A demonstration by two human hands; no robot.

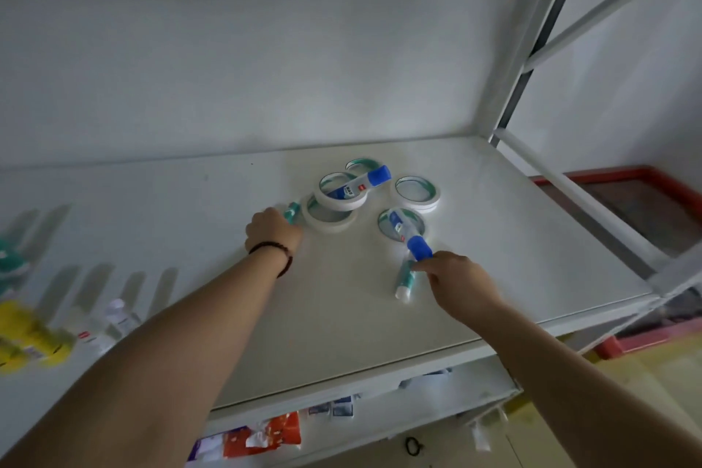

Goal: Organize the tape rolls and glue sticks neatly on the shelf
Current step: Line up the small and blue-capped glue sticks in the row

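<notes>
Head view shows us both bare arms reaching over a white metal shelf board [513,239], where white tape rolls with teal inner rims and glue sticks lie in a loose cluster near the middle.

Our left hand [272,230], with a dark cord bracelet [279,251] at the wrist, has its fingers curled round a small teal-and-white glue stick [292,211], just left of the rolls. Our right hand [457,279] pinches the blue cap end of a white glue stick with a blue cap [408,236], whose body lies tilted across a flat tape roll [383,224]. Another teal-and-white glue stick [404,281] lies on the board just beside that hand; we cannot tell whether the fingers touch it.

Behind, 2 tape rolls overlap, the upper one [338,198] resting on the lower one [326,218], and a second blue-capped glue stick [362,184] lies across the upper roll. A further roll [362,163] sits partly hidden behind it, and 1 roll [417,192] lies apart to the right.

Blurred yellow bottles [26,338] stand at the far left of the shelf.
</notes>
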